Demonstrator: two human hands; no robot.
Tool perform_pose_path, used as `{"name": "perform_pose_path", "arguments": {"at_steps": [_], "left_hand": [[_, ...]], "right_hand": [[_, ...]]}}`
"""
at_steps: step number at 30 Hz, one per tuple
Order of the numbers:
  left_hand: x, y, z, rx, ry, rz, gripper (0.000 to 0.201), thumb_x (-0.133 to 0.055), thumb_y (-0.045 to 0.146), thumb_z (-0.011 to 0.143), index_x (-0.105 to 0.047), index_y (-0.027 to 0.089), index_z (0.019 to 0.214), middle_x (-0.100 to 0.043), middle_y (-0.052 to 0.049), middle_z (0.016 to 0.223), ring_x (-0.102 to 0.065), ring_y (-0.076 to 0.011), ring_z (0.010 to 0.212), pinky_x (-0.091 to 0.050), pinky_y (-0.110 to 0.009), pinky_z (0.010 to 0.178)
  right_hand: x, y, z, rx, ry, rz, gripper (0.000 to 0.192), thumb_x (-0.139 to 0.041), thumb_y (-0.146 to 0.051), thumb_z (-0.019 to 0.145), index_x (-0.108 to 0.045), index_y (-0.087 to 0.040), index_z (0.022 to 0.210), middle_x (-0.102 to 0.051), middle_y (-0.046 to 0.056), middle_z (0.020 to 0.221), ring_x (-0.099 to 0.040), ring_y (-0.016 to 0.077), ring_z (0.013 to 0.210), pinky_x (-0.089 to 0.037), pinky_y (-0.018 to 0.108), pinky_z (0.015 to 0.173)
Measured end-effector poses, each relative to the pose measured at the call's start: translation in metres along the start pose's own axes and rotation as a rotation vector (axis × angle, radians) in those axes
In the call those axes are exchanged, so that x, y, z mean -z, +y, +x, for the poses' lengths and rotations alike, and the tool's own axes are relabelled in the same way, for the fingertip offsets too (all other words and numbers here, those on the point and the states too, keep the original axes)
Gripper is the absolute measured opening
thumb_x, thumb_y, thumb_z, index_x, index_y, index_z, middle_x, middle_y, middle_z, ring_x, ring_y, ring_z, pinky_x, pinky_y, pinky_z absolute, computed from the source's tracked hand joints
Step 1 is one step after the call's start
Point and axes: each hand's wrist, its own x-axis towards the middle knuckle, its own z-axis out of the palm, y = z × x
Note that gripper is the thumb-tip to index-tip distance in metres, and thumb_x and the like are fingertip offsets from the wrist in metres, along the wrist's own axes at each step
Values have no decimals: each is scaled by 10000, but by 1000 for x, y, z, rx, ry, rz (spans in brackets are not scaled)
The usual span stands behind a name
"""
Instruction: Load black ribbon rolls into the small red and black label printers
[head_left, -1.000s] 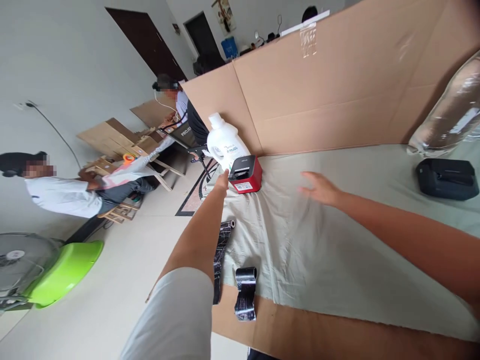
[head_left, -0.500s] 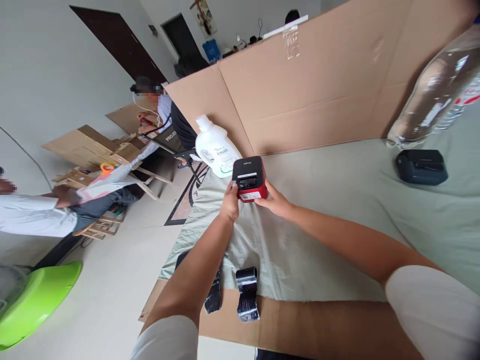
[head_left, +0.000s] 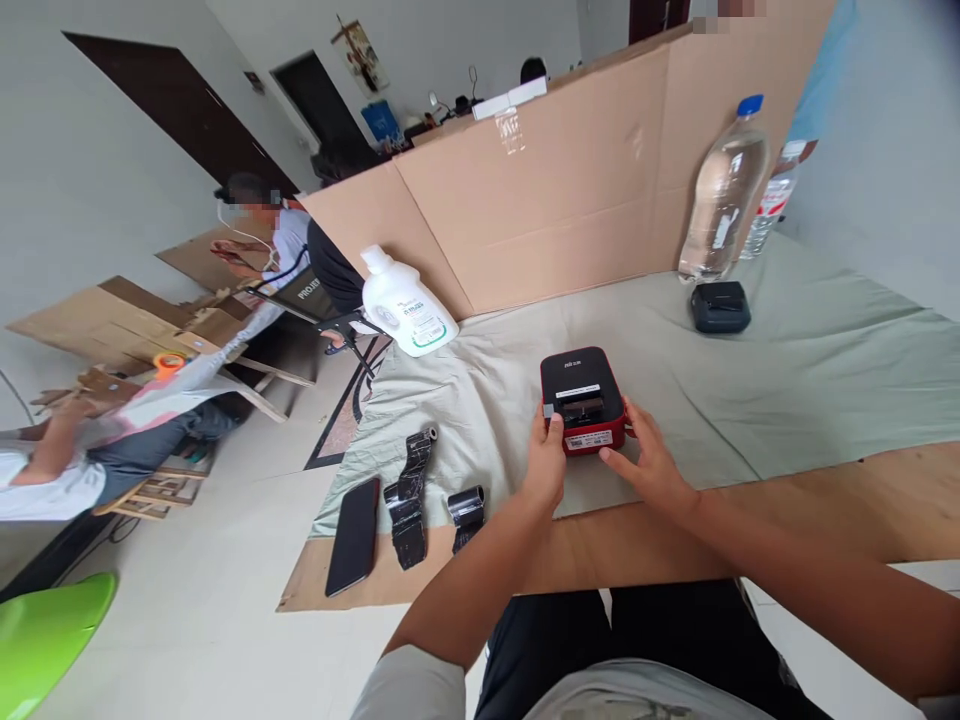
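Fingers of both hands clamp the boxy red-and-black printer [head_left: 583,400] on wrinkled cloth [head_left: 750,370].

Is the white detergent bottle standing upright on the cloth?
No, the white detergent bottle lies tilted on its side at the cloth's far corner.

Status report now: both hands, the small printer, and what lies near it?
Left hand and right hand grip red-and-black printer from both sides. Printer rests on grey cloth. Two black rolls lie left, apart.
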Motion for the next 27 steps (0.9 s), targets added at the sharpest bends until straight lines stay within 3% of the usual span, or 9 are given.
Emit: {"name": "perform_pose_path", "arguments": {"at_steps": [3,7,10,13,15,17,19,22,27], "left_hand": [[2,-3,-12,36,38,-15,515,-584,452,924,-491,291,1404,-479,-29,1544,-405,-206,1449,-328,-344,1189],[15,2,-3,84,59,-12,419,-613,470,871,-587,266,1236,-618,-55,1358,-550,-241,1270,-455,-361,1011],[24,11,15,162,101,-82,417,-679,339,715,-603,227,1110,-657,-62,1182,-620,-214,1037,-472,-305,821],[28,17,34,219,51,-135,569,-642,203,539,-587,213,1104,-643,-58,1111,-602,-191,916,-437,-281,736],[28,19,44,199,2,-121,694,-614,169,481,-571,233,1170,-622,-55,1160,-589,-208,976,-440,-289,765],[28,19,50,149,-21,-88,841,-599,142,453,-534,288,1279,-567,-44,1296,-553,-233,1125,-447,-299,847],[27,20,54,123,-48,-59,968,-580,123,444,-478,354,1378,-476,-16,1440,-487,-248,1259,-442,-302,923],[26,21,56,136,-126,-44,1056,-553,113,452,-414,387,1462,-376,14,1549,-461,-253,1309,-466,-288,919],[24,22,57,156,-182,-62,1096,-519,86,471,-351,389,1510,-416,22,1543,-516,-232,1275,-512,-256,823]], "right_hand": [[10,0,-7,-12,-49,-4,799,-605,-614,870,-315,-291,1541,-486,147,1459,-491,344,1322,-464,593,1050],[19,-8,15,61,7,-58,655,-549,-562,921,-385,-273,1486,-521,147,1415,-518,320,1286,-468,570,1045],[22,-18,44,276,77,-168,439,-533,-493,942,-563,-258,1312,-544,132,1393,-497,307,1298,-437,542,1078],[18,-20,62,591,66,-291,247,-571,-449,922,-678,-246,1012,-587,102,1361,-491,309,1310,-409,523,1092],[14,-16,63,759,79,-364,199,-629,-429,889,-683,-241,926,-615,89,1344,-494,313,1316,-401,513,1086],[10,-8,58,828,127,-416,198,-683,-417,854,-687,-246,953,-625,88,1347,-497,314,1321,-400,505,1081],[8,-1,53,809,162,-446,239,-711,-436,828,-692,-263,992,-623,80,1363,-494,318,1330,-389,514,1091],[7,5,49,687,87,-462,272,-707,-520,803,-704,-307,972,-625,40,1376,-500,334,1333,-355,558,1114],[7,4,51,451,-83,-339,308,-706,-595,770,-702,-341,945,-628,18,1368,-464,373,1371,-283,639,1150]]}}
